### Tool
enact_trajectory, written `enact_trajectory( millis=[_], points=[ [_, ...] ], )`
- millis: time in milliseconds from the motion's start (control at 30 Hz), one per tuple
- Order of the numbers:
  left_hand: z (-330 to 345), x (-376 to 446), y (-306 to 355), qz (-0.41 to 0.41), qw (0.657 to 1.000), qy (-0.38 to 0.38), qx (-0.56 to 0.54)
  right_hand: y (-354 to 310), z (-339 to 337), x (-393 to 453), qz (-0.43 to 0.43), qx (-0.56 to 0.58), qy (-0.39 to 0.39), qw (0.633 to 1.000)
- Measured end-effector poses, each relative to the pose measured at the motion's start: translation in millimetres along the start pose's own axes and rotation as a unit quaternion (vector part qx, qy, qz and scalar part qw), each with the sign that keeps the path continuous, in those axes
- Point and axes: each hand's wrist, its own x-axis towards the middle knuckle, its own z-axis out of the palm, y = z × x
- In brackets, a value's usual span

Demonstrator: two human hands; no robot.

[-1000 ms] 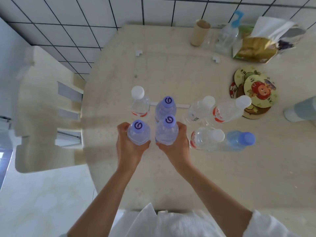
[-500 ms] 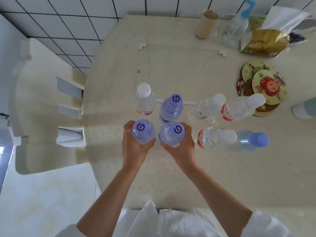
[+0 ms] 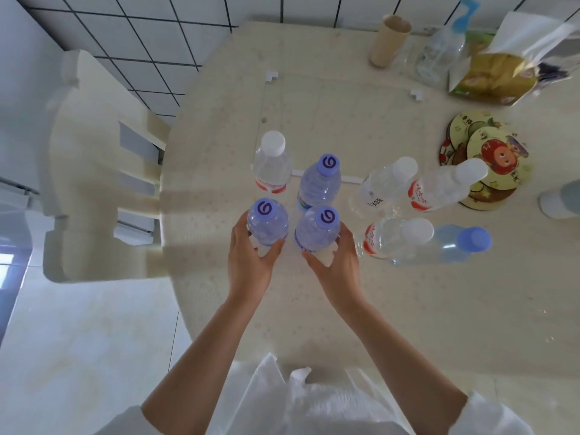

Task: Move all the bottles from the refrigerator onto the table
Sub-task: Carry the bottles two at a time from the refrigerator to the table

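Right now both hands sit at the near edge of a cluster of water bottles standing on the pale round table (image 3: 408, 309). The left hand (image 3: 248, 262) has its fingers and thumb curled round the base of a purple-capped bottle (image 3: 266, 222), and the right hand (image 3: 340, 265) wraps the same way round a second purple-capped bottle (image 3: 317, 230) just beside it; both bottles stand upright and their bottoms look to be down on the tabletop, though the hands hide the contact. Just behind those two stands a third purple-capped bottle (image 3: 320, 180), and to its left a white-capped bottle (image 3: 271, 163) with a red label band. Further right a pair of white-capped bottles (image 3: 420, 185) stands near a stack of cartoon coasters (image 3: 489, 152), the right-hand one overlapping its edge in this view. Nearer the person, a white-capped bottle with a red label (image 3: 395, 235) stands touching a blue-capped bottle (image 3: 455, 243). At the far edge of the table are a cardboard tube (image 3: 389, 40), a clear bottle with a blue top (image 3: 442, 54) and a gold snack bag (image 3: 492, 76). A cream chair (image 3: 94, 171) is tucked against the table on the left, over a tiled floor
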Motion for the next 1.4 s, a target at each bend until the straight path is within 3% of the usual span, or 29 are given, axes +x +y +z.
enact_trajectory(
  millis=[267,433,600,833,1100,1400],
  points=[
    [-10.0,-46.1,4.6,-0.003,0.999,0.032,0.01,7.8,-23.1,-36.0,-0.04,-0.025,-0.029,0.998],
    [-11.5,-117.3,10.7,0.0,0.997,0.079,0.002,17.0,-46.3,-79.1,-0.102,-0.026,-0.073,0.992],
    [-17.3,-216.3,11.7,-0.092,0.984,0.138,-0.069,34.0,-72.9,-133.7,-0.13,-0.029,-0.147,0.98],
    [-34.5,-322.9,-12.9,-0.146,0.97,0.18,-0.08,49.3,-84.0,-203.8,-0.175,-0.068,-0.251,0.949],
    [-71.8,-412.0,-50.1,-0.199,0.94,0.265,-0.086,35.4,-48.6,-277.6,-0.221,-0.127,-0.388,0.886],
    [-167.7,-533.3,-133.6,-0.276,0.891,0.348,-0.094,14.4,53.1,-406.5,-0.26,-0.169,-0.477,0.823]
  ],
)
